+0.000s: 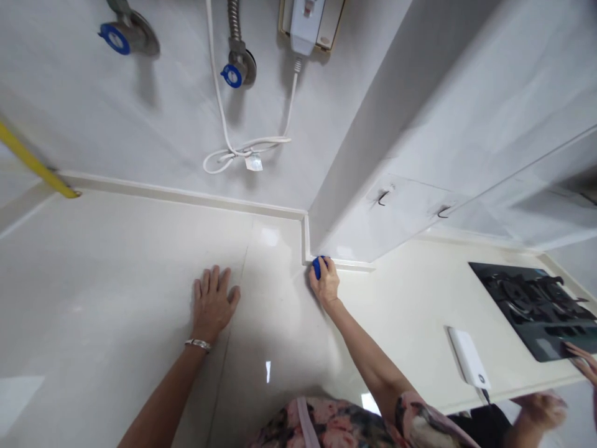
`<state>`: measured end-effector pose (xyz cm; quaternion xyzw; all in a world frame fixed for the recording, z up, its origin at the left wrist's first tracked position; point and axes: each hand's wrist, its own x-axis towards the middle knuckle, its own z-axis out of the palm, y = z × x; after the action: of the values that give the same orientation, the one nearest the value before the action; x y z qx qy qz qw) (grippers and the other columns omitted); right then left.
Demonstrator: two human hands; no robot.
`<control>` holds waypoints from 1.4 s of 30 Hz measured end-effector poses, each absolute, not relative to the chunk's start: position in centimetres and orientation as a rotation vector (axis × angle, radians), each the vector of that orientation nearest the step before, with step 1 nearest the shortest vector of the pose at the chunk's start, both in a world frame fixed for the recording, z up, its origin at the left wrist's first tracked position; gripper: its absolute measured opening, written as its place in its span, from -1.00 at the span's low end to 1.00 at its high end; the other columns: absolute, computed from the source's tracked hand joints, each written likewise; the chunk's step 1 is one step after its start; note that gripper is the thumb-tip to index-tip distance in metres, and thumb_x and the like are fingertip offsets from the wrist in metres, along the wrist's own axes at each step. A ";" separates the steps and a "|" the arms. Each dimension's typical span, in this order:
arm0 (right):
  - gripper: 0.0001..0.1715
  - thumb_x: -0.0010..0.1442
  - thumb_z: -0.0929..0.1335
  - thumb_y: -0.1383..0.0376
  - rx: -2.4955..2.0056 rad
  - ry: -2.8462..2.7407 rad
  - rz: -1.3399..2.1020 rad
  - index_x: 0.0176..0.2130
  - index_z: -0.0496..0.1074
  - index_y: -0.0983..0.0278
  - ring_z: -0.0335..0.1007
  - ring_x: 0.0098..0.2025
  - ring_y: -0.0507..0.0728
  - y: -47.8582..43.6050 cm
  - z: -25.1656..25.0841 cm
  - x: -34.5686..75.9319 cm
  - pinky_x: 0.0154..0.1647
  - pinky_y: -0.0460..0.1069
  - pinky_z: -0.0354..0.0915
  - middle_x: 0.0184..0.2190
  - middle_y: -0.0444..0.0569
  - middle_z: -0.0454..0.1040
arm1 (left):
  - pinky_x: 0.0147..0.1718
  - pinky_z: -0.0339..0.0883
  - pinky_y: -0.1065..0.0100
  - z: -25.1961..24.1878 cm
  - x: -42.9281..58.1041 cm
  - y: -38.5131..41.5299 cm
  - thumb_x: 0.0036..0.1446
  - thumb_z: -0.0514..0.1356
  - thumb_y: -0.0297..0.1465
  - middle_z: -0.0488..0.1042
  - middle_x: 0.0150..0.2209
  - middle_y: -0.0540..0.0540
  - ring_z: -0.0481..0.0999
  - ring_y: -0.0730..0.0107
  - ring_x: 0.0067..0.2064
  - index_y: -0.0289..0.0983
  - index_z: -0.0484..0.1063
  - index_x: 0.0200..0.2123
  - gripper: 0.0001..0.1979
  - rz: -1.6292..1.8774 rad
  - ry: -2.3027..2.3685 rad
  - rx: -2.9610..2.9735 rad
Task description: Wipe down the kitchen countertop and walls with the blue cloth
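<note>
My left hand [212, 302] lies flat on the pale countertop [116, 280], fingers stretched out and together, a silver bracelet at the wrist. My right hand [325, 283] is closed around a small blue object [318, 266], perhaps a sponge or cloth, and presses it against the outer corner where the counter's low upstand meets the white tiled pillar [396, 155]. Most of the blue object is hidden under my fingers.
A black gas hob [532, 305] is set into the counter at the right, with a white power bank [469, 358] near the front edge. Another person's hands [541, 410] show at the lower right. Valves, a coiled white cable [242, 149] and a yellow pipe [32, 165] are on the wall.
</note>
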<state>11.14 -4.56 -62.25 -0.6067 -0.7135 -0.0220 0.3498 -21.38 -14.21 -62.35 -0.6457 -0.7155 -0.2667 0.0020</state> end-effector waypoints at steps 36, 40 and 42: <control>-0.59 0.40 0.19 0.19 -1.660 -1.681 -0.139 0.07 0.48 0.25 0.52 0.13 0.31 -32.9 -68.7 34.0 0.17 0.30 0.48 0.13 0.19 0.53 | 0.45 -0.23 -0.28 -60.6 -5.5 -9.1 0.22 0.19 -0.06 0.22 0.39 -0.52 -0.03 -0.24 0.52 -0.42 0.39 0.19 -0.36 -1.320 -2.623 -1.921; -0.60 0.38 0.19 0.26 -1.676 -1.694 -0.116 0.10 0.45 0.23 0.49 0.16 0.29 -32.5 -69.1 33.8 0.21 0.32 0.44 0.15 0.16 0.51 | 0.34 0.17 -0.16 -59.8 -7.2 -9.7 0.18 0.24 -0.11 0.54 0.11 -0.37 0.41 -0.09 0.30 -0.30 0.44 0.04 -0.52 -1.619 -2.598 -2.040; -0.60 0.37 0.20 0.27 -1.674 -1.696 -0.112 0.09 0.45 0.24 0.48 0.16 0.30 -32.5 -69.3 34.1 0.22 0.33 0.42 0.15 0.16 0.51 | 0.16 0.42 0.00 -59.0 -9.1 -10.0 0.17 0.26 -0.12 0.62 -0.06 -0.20 0.60 0.08 0.05 -0.22 0.43 0.00 -0.59 -1.737 -2.584 -2.123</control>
<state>34.09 -32.50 -69.26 -0.6520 -0.6609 -0.0435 0.3690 -9.11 -9.97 -58.96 -0.5359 -0.6522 -0.4385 -0.3084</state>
